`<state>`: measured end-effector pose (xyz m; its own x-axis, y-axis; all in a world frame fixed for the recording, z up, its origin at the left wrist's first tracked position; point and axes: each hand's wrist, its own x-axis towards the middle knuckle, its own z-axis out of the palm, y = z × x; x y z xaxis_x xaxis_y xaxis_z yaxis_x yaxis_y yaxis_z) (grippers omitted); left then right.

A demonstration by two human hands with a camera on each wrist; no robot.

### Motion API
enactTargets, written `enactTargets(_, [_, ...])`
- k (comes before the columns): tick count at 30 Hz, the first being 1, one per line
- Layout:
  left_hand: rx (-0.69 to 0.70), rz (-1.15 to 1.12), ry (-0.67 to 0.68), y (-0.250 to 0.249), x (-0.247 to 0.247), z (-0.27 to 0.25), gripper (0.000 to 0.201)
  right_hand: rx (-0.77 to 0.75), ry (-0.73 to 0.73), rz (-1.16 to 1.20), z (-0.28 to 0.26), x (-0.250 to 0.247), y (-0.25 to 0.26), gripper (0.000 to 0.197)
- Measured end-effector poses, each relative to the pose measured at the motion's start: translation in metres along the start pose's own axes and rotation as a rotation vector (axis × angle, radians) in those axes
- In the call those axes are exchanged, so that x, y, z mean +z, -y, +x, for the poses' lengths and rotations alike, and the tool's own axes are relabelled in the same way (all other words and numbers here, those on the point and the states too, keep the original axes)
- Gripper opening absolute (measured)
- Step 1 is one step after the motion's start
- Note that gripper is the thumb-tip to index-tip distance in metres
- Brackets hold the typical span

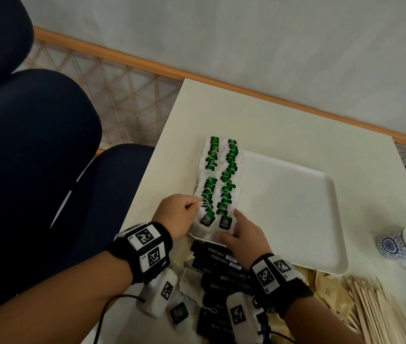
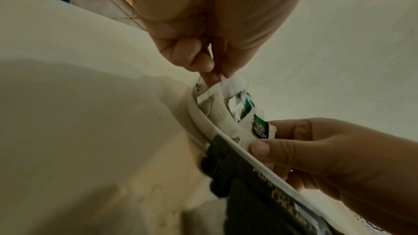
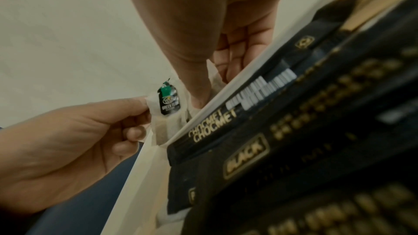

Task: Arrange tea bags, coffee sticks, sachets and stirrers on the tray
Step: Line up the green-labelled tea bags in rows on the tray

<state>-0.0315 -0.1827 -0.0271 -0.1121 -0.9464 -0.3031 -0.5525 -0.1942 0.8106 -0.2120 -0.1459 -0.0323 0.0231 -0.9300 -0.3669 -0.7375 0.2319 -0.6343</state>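
Observation:
Two columns of green-tagged tea bags (image 1: 219,180) lie along the left side of the white tray (image 1: 296,207). My left hand (image 1: 197,203) pinches the white edge of a tea bag near the front of the left column, fingers curled (image 2: 214,74). My right hand (image 1: 231,227) holds the nearest tea bag (image 2: 262,128) of the right column between thumb and fingers; its thumb (image 3: 196,87) presses down by the tray rim (image 2: 203,119). Black coffee sticks (image 1: 221,259) lie in a pile on the table just in front of the tray, under my right wrist.
Wooden stirrers (image 1: 375,311) and brown sachets (image 1: 328,286) lie at the front right. A loose tea bag (image 1: 179,312) sits near the front edge. Patterned cups (image 1: 405,244) stand right of the tray. Dark blue chairs (image 1: 35,145) are to the left of the table.

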Motion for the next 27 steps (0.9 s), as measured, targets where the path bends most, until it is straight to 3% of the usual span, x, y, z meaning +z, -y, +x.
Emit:
enactTargets(5, [-0.029,-0.130,-0.052,0.006,-0.006,-0.010,0.024,0.022,0.009,0.054,-0.001,-0.005,-0.002,0.060])
enactTargets(8, [-0.075,-0.075,-0.017,0.010,-0.011,-0.013,0.040,0.076,0.004,0.049,-0.001,-0.010,-0.006,0.079])
enactTargets(12, [-0.083,-0.019,0.016,0.011,-0.009,-0.013,0.050,0.072,-0.041,0.074,-0.002,-0.012,-0.007,0.070])
enactTargets(16, [-0.064,-0.017,0.014,0.012,-0.005,-0.011,0.042,0.063,-0.066,0.092,0.000,-0.006,-0.005,0.059])
enactTargets(21, [-0.074,-0.052,-0.006,0.019,-0.006,-0.013,0.035,0.075,-0.058,0.120,-0.001,-0.005,-0.005,0.066])
enactTargets(27, [-0.051,-0.039,0.052,0.024,-0.003,-0.013,0.050,0.100,-0.015,0.092,0.001,-0.005,-0.005,0.081])
